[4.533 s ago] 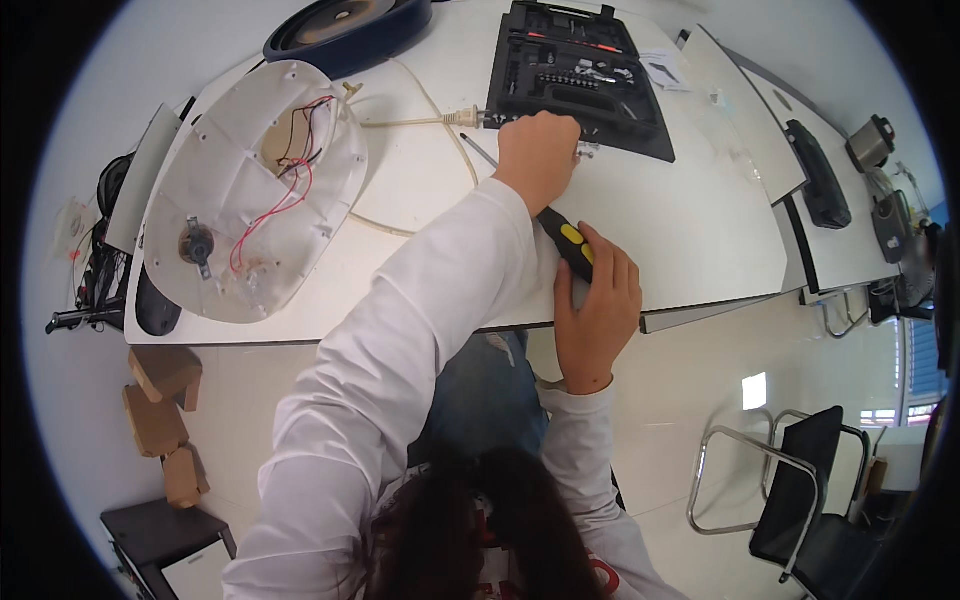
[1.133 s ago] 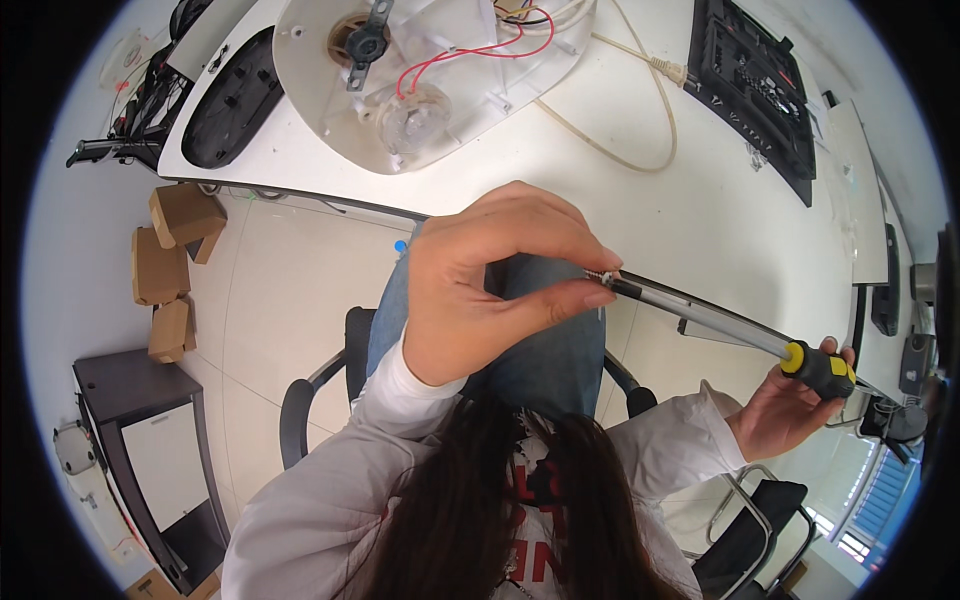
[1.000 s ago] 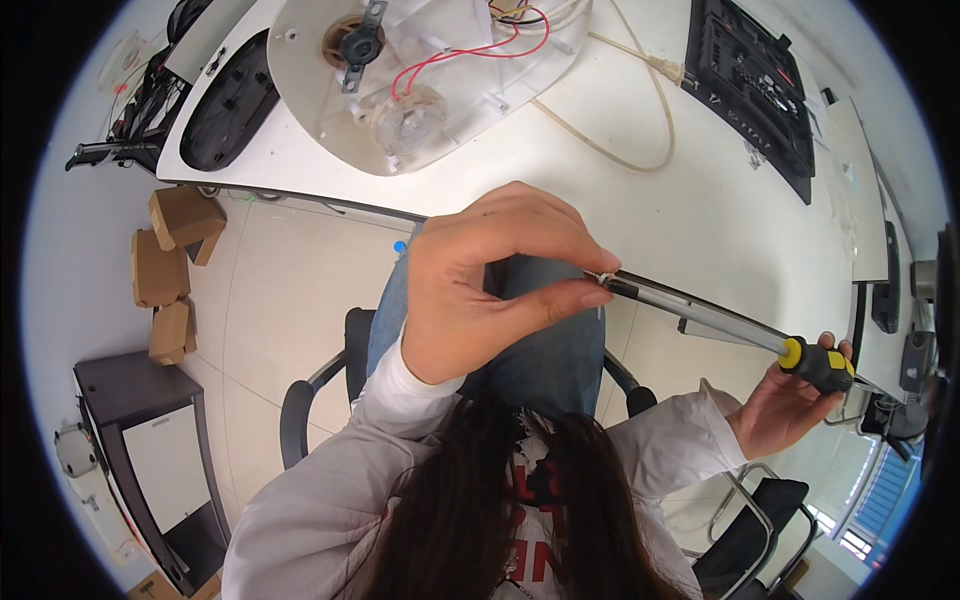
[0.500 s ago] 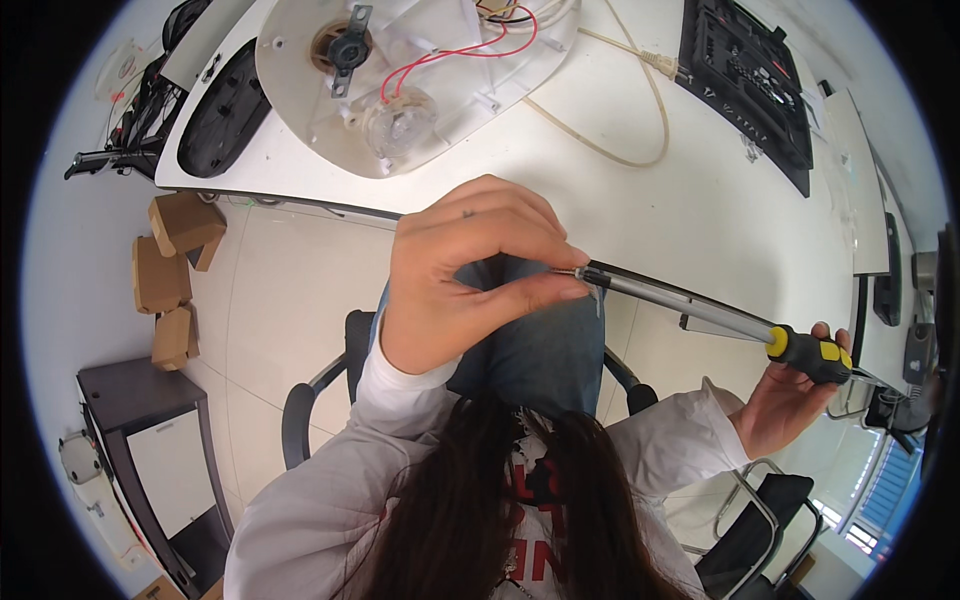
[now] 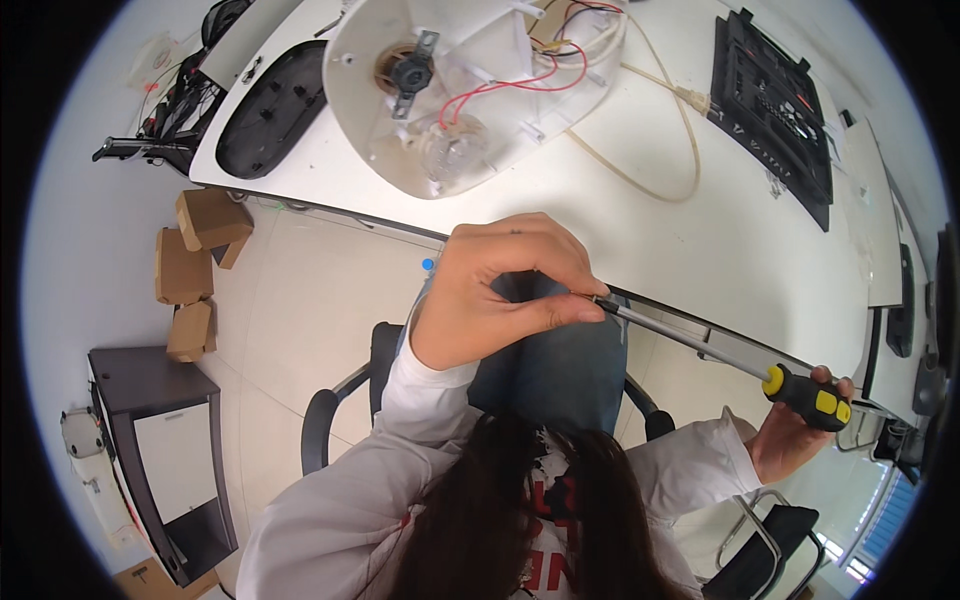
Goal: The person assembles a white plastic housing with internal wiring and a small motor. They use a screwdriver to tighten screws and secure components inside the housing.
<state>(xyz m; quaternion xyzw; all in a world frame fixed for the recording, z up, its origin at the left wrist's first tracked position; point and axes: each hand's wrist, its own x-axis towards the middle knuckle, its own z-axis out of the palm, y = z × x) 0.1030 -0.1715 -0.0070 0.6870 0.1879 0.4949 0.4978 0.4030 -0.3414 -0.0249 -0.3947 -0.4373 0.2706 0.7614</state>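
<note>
My right hand [image 5: 785, 440] is closed around the black-and-yellow handle of a screwdriver [image 5: 690, 338], whose long metal shaft points left. At its dark tip, the thumb and fingers of my left hand [image 5: 500, 290] pinch a small screw [image 5: 594, 297], mostly covered by the fingertips. Both hands are in the air over my lap, by the table's near edge. Beyond them lies a white plastic housing [image 5: 500, 130], open side up, showing a round part with a black bracket [image 5: 411, 73], a clear round part [image 5: 455, 150] and red wires [image 5: 500, 86].
A black tool case [image 5: 770, 110] lies open on the white table [image 5: 640, 235] at the right. Left of the housing is a black oval cover [image 5: 270, 125]. A beige cable [image 5: 640, 185] loops between housing and case. Cardboard boxes [image 5: 185, 265] and a dark cabinet [image 5: 155, 385] stand at left.
My view has shifted, so the table and housing appear lower and further right. The screwdriver's tip and my left fingertips stay together, and both hands keep their hold.
</note>
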